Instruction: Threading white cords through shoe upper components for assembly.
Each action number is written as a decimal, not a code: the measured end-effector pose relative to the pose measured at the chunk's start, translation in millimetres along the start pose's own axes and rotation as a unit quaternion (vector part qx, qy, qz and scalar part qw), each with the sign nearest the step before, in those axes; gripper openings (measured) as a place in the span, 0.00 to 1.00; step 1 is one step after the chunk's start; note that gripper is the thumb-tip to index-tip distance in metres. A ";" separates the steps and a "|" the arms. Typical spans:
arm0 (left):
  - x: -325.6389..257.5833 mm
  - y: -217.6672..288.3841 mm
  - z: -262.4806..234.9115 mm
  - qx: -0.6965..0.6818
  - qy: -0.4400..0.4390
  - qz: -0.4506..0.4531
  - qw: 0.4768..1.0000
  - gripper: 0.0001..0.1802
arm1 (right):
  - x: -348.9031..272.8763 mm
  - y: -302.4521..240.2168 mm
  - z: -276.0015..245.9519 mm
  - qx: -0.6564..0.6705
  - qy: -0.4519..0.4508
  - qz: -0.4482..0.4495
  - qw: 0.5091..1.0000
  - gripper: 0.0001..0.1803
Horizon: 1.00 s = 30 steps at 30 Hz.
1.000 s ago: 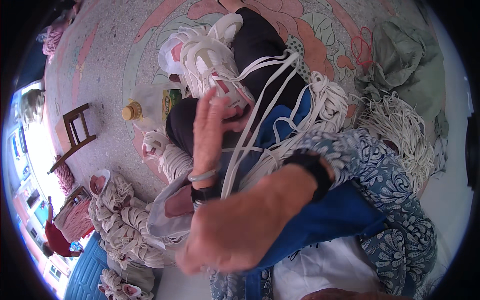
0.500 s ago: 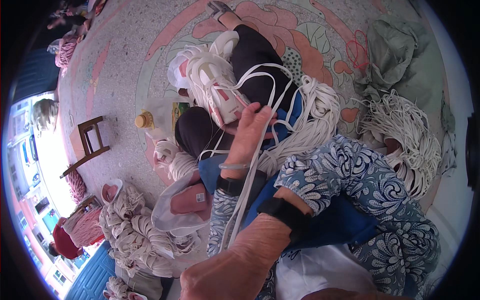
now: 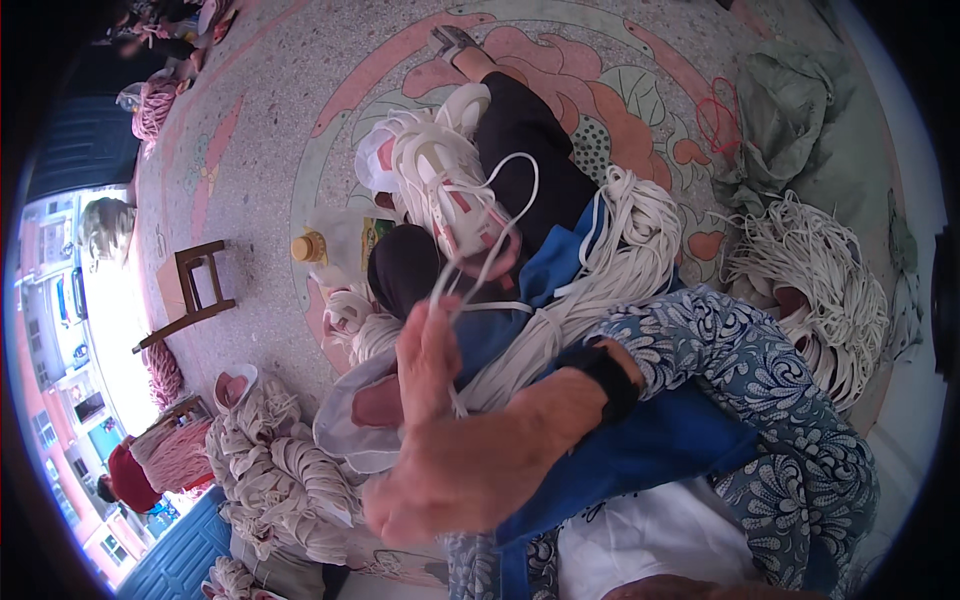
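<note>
Your right hand [image 3: 440, 485] is in front, at the lower middle of the view. The forearm comes from the right side, out of a patterned sleeve [image 3: 755, 345], with a black wristband [image 3: 603, 380] at the wrist, and it slopes down to the left above the blue apron [image 3: 650, 440]. The back of this hand is toward the camera, and its fingers point to the lower left. They look somewhat bent, but they are blurred; I cannot tell how far they are open, or whether they have hold of something.

Your left hand [image 3: 428, 365] is raised just behind it, with the fingers directed upward and rather straight. Its wrist is hidden by the right hand. A white strand [image 3: 536, 180] comes down to its fingertips from a high loop, but I cannot tell if the fingers pinch it or only touch it.

The loop rises beside the stack of white-and-pink shoe uppers [image 3: 440, 165], which lies against your dark trouser leg [image 3: 525, 150]. The thick bundle of white laces [image 3: 640, 240] hangs across your lap. To the left of your left hand there is a mesh piece with pink lining [image 3: 377, 403].
</note>
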<state>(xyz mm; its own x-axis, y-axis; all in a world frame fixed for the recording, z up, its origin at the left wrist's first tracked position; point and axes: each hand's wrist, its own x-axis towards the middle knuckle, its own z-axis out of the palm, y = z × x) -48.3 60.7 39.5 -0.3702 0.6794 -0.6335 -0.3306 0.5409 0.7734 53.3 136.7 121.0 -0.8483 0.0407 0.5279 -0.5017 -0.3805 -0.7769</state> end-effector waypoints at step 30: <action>-76.3 -30.2 -20.7 -0.051 0.037 0.055 0.996 0.17 | -69.6 -120.4 -115.8 -0.519 0.250 0.167 0.800 0.08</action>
<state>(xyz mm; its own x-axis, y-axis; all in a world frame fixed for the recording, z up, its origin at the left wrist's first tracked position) -28.1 -17.7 64.0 -0.4709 0.6908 -0.5487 -0.3707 0.4094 0.8336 153.1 286.7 138.0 -0.7953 0.5608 0.2301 0.1176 0.5151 -0.8490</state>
